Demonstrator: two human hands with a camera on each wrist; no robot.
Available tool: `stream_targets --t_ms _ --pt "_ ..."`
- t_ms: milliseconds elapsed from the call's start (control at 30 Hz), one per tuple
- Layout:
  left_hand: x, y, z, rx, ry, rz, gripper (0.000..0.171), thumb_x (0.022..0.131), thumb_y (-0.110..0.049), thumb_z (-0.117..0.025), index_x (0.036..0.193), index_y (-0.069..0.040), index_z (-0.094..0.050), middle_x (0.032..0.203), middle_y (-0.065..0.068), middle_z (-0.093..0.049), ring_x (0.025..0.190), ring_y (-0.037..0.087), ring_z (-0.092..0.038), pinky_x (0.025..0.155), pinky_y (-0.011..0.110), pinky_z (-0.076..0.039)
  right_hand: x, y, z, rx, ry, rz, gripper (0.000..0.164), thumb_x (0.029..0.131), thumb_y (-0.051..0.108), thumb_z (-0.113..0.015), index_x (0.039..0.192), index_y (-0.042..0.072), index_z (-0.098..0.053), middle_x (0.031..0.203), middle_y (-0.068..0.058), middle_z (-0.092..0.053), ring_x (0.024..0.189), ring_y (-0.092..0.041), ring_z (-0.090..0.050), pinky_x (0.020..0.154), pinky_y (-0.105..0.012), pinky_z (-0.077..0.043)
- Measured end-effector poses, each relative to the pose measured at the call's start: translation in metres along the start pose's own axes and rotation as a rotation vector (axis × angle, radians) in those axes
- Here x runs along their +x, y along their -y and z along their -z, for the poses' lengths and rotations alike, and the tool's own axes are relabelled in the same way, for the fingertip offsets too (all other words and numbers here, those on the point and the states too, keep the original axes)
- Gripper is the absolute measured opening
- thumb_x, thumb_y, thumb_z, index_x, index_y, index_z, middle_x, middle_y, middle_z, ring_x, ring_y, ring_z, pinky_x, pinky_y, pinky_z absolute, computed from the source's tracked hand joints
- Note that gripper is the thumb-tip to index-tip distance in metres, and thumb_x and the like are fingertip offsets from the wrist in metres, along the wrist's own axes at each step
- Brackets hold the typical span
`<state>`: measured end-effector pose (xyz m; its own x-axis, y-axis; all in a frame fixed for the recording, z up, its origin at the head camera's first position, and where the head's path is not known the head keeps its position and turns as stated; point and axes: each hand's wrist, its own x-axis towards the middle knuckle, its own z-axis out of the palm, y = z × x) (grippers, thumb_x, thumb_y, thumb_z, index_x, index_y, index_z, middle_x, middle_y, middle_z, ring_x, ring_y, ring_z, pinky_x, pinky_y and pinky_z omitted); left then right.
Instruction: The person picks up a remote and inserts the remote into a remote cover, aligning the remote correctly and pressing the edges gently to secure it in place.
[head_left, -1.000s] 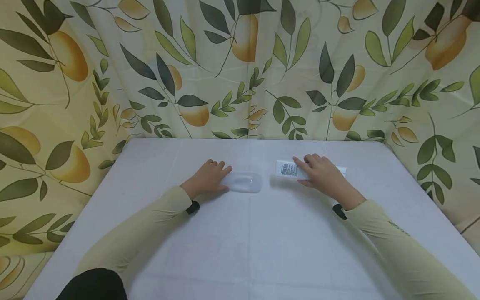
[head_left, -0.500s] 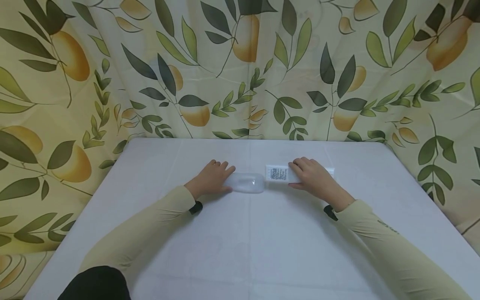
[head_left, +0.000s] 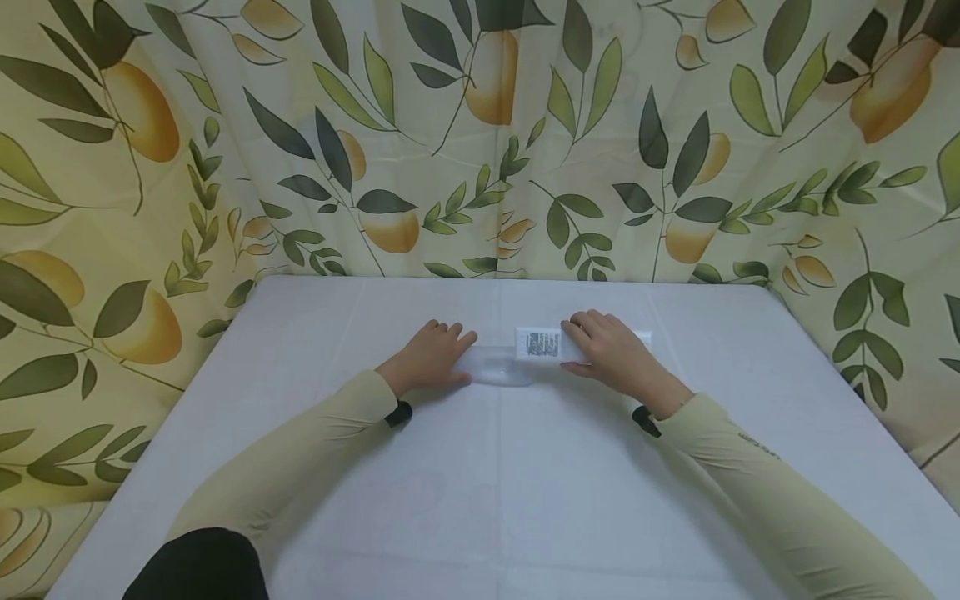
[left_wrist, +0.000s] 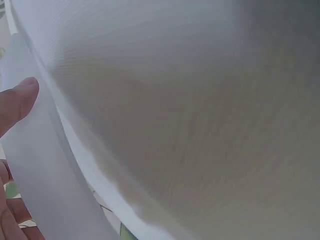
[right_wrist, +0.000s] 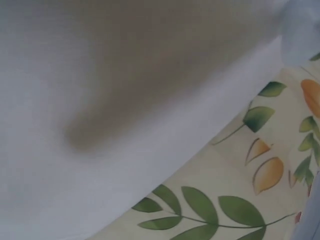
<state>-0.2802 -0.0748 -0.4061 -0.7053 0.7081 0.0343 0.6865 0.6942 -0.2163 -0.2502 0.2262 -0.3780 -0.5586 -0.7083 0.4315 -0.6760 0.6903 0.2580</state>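
Note:
On the white-covered table lies a translucent plastic case with a rounded end. My left hand grips its left end, thumb on the near side and fingers on the far side. In the left wrist view the case shows as a long pale shape between thumb and fingers. My right hand holds a slim white box with dark printed text on its left end. That end overlaps the right end of the case in the head view. The palm hides the box's middle.
The white tablecloth spreads around both hands. Behind the table's far edge hangs a curtain printed with leaves and fruit. A dark rounded shape is at the lower left.
My right hand has brought the white box leftward from apart to overlapping the case. My left hand has shifted slightly right with the case.

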Motion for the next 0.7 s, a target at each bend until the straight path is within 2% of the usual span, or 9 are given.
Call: stream_targets --t_ms 233,400,533,700 --pt "0.002 0.000 -0.002 0.028 -0.035 -0.009 0.053 0.088 -0.051 -0.056 0.122 -0.011 -0.047 0.099 0.009 -0.058 0.087 0.026 -0.061 0.082 0.039 -0.048 0.013 0.002 0.015 0.016 0.082 -0.076 0.057 0.075 0.035 -0.075 0.118 0.001 -0.059 0.101 -0.016 -0.061 0.088 -0.030 -0.058 0.066 -0.038 -0.051" --pt "0.004 -0.002 -0.001 0.032 -0.063 -0.019 0.045 0.092 -0.045 -0.053 0.120 -0.011 -0.047 0.099 0.009 -0.057 0.086 0.026 -0.061 0.082 0.039 -0.048 0.017 -0.002 0.019 -0.021 0.128 -0.065 0.061 0.077 0.033 -0.075 0.123 -0.002 -0.056 0.108 -0.019 -0.061 0.097 -0.033 -0.059 0.074 -0.043 -0.052" --pt "0.006 -0.001 -0.001 0.027 -0.064 -0.013 0.045 0.093 -0.045 -0.052 0.122 -0.011 -0.046 0.100 0.010 -0.057 0.087 0.025 -0.061 0.083 0.039 -0.048 0.016 -0.003 0.015 -0.024 0.159 -0.064 0.064 0.076 0.028 -0.075 0.126 -0.005 -0.053 0.112 -0.020 -0.059 0.102 -0.034 -0.057 0.078 -0.045 -0.051" --pt "0.007 0.000 -0.002 0.007 -0.038 -0.011 0.052 0.089 -0.047 -0.057 0.123 -0.010 -0.046 0.101 0.010 -0.057 0.087 0.026 -0.062 0.082 0.040 -0.048 0.013 -0.001 0.003 -0.019 0.215 -0.044 0.067 0.075 0.023 -0.077 0.130 -0.004 -0.049 0.114 -0.020 -0.057 0.105 -0.034 -0.055 0.081 -0.046 -0.050"
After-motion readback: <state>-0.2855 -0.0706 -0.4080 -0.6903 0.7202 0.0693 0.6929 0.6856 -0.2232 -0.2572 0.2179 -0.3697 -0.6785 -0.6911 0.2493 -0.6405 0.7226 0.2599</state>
